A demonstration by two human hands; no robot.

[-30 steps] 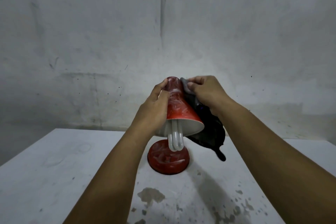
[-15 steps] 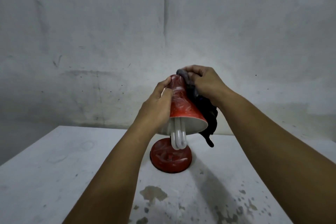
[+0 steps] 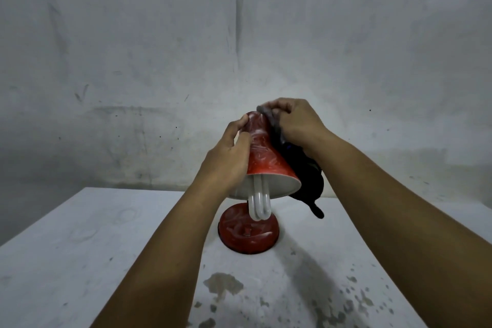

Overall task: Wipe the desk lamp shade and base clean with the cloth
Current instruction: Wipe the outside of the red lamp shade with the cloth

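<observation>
Stains and dark specks are showing on the near part of the white table [image 3: 80,261], with damp-looking blotches toward the front right. Beyond them the red lamp base [image 3: 249,234] is standing flat on the table, streaked with pale smears; in my judgement it has not yet been wiped. A white looped bulb [image 3: 259,205] is hanging from the shade's open mouth, directly above the base.

The left hand [image 3: 226,160] is grasping the left flank of the red shade [image 3: 265,154], thumb up near the crown, steadying it at a tilt. The right hand [image 3: 295,122] is clenching the dark cloth [image 3: 308,178] against the shade's narrow top and right side; the rest of the cloth is hanging loose behind the rim, its tail dangling above the table. Whether the cloth is wrapping the far side of the crown is not visible from this angle.

Step in hand, as judged: wiping the shade's upper cone. To do it well, the left grip should be bracing firmly while the cloth is drawn downward in overlapping strokes toward the rim. The pale swirls on the near face need covering. The trailing cloth should be kept off the bulb. Behind all this, the grey scuffed wall [image 3: 239,34] is closing the scene.
</observation>
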